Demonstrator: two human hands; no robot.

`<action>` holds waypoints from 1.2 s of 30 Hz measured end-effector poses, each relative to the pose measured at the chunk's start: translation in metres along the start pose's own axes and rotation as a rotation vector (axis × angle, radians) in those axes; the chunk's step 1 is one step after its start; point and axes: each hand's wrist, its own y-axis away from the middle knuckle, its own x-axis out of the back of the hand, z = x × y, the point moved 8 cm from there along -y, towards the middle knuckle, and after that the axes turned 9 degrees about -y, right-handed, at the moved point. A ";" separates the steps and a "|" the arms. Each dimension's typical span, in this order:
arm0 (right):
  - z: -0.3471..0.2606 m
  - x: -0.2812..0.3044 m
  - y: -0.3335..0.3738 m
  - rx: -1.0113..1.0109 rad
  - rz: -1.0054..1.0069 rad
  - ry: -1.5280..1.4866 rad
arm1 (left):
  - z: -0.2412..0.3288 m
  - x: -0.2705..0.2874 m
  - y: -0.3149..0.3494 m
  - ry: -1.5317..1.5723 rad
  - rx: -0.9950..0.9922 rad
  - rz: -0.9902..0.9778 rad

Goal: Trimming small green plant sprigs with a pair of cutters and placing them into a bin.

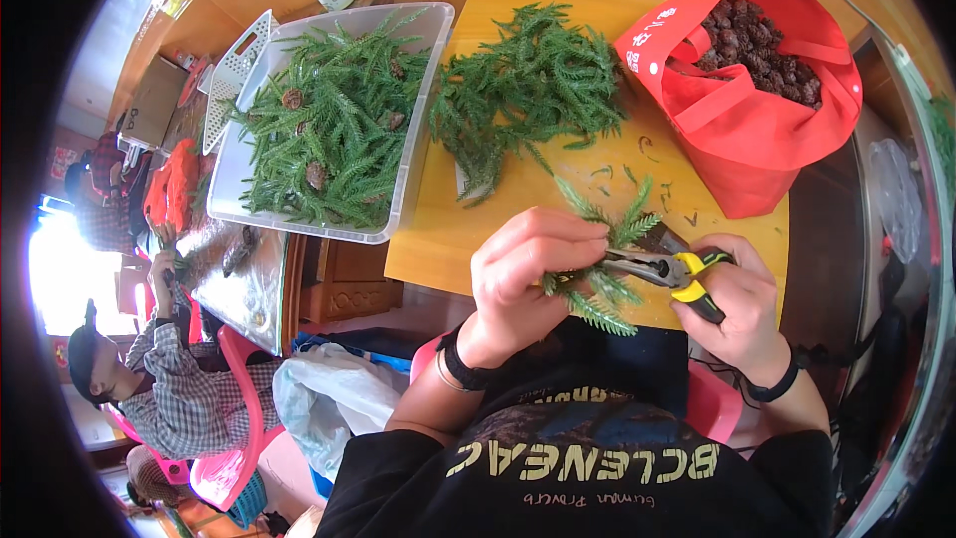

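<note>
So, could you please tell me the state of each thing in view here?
left hand: closed around a green sprig
right hand: gripping yellow-handled pliers, tip at the sprig
red bag: open, full of brown cones
clear plastic bin: uncovered, filled with green branches
loose branch pile: lying on the yellow board

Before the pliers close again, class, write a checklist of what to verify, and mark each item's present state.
1. Left hand holds the green sprig: ok.
2. Right hand has a grip on the yellow-handled pliers: ok.
3. Plier tips meet the sprig: ok.
4. Left fingers clear of the tips: cannot tell.
5. Loose sprig pile within view on the yellow board: ok.
</note>
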 end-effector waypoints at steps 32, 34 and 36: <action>0.026 0.016 -0.012 -0.078 -0.100 -0.081 | -0.041 -0.041 0.044 1.275 0.879 -0.257; 0.025 0.014 -0.014 -0.068 -0.125 -0.098 | -0.043 -0.043 0.048 1.182 1.026 -0.235; 0.024 0.011 -0.016 -0.058 -0.151 -0.116 | -0.041 -0.045 0.046 1.190 1.002 -0.250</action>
